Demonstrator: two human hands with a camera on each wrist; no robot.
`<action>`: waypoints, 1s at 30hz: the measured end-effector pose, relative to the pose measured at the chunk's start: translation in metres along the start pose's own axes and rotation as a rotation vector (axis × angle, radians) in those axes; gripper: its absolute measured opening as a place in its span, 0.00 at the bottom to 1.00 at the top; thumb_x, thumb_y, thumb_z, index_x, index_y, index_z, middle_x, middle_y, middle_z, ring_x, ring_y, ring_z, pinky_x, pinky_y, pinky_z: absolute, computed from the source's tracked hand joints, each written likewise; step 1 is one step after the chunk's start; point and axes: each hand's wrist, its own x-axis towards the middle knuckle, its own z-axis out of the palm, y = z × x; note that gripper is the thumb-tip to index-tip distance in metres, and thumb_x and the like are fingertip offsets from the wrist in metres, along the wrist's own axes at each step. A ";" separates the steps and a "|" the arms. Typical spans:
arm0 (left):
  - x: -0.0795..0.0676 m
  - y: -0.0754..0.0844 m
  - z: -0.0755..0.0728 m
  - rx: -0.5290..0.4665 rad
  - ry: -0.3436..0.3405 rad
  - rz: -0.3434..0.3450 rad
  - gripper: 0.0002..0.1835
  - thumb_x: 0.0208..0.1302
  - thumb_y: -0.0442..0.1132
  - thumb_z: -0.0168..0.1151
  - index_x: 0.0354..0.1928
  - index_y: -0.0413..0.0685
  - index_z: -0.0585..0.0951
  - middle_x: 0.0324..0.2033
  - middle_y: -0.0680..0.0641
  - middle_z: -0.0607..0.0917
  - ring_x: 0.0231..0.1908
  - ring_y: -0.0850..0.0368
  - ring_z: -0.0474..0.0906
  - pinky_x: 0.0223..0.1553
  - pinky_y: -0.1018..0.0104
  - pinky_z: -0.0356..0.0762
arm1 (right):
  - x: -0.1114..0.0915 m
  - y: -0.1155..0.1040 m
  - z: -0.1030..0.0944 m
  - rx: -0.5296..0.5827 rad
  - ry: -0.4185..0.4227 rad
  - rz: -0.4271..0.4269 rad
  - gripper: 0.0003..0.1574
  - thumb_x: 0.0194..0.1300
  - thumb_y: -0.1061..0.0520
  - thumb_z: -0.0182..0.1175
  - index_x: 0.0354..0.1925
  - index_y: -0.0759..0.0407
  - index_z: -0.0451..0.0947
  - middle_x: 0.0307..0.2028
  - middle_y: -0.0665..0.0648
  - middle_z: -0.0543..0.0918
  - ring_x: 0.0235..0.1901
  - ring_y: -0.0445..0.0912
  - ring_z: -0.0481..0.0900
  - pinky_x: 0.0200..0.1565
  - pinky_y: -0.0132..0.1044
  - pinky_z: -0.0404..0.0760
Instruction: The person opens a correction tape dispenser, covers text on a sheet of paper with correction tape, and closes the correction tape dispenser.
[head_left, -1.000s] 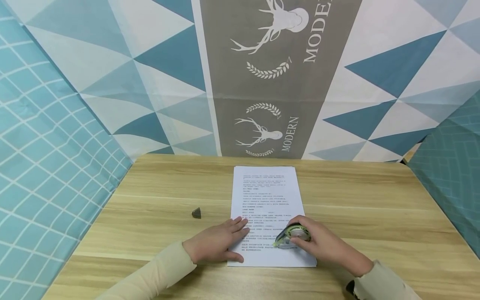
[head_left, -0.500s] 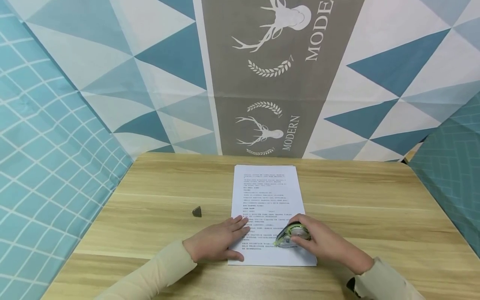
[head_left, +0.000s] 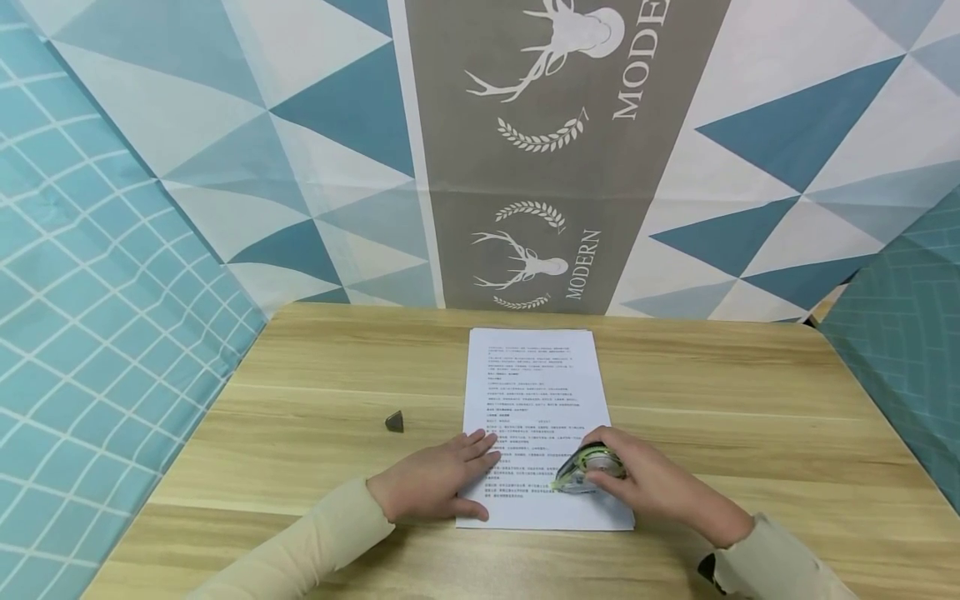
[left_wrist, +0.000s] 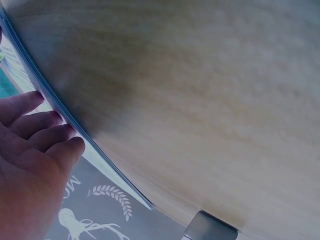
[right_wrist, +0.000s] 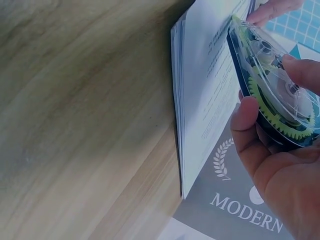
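Observation:
A stack of printed paper (head_left: pixel 528 400) lies on the wooden table. My left hand (head_left: pixel 438 479) rests on its lower left edge with the fingers stretched out; the left wrist view shows those fingers (left_wrist: pixel 50 132) along the stack's side. In my right hand (head_left: pixel 652 483) is a correction tape dispenser (head_left: pixel 588 468), pinched between thumb and fingers. Its clear case and green toothed wheel (right_wrist: pixel 282 122) show in the right wrist view. The dispenser's tip is at the lower lines of print; whether it touches the sheet I cannot tell.
A small dark cap (head_left: pixel 394 422) lies on the table (head_left: pixel 322 375) left of the paper; it shows larger as a dark cap (left_wrist: pixel 211 227) in the left wrist view. A patterned backdrop (head_left: pixel 517 167) rises behind the table's far edge.
The right hand and the correction tape have shifted very slightly to the right. The left hand keeps its place on the paper. The head view has tilted a little.

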 end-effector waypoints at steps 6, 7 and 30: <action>-0.001 0.000 0.000 0.007 0.005 0.002 0.41 0.60 0.66 0.51 0.68 0.47 0.64 0.70 0.45 0.61 0.70 0.48 0.56 0.68 0.59 0.60 | 0.000 -0.001 0.002 0.023 0.009 0.001 0.15 0.63 0.52 0.60 0.48 0.52 0.72 0.42 0.47 0.79 0.37 0.34 0.73 0.36 0.29 0.76; -0.001 0.000 0.000 0.008 0.006 0.003 0.41 0.60 0.66 0.52 0.68 0.47 0.64 0.70 0.45 0.61 0.70 0.48 0.56 0.68 0.59 0.60 | 0.000 -0.001 0.002 0.027 0.013 0.000 0.15 0.63 0.52 0.60 0.47 0.52 0.72 0.42 0.47 0.79 0.38 0.34 0.74 0.36 0.29 0.76; 0.001 0.000 0.001 0.011 0.019 0.015 0.41 0.59 0.66 0.52 0.68 0.47 0.64 0.70 0.44 0.61 0.70 0.48 0.56 0.68 0.58 0.60 | -0.002 -0.008 0.003 -0.050 0.031 -0.025 0.15 0.62 0.54 0.61 0.47 0.53 0.71 0.41 0.47 0.79 0.39 0.35 0.76 0.39 0.32 0.78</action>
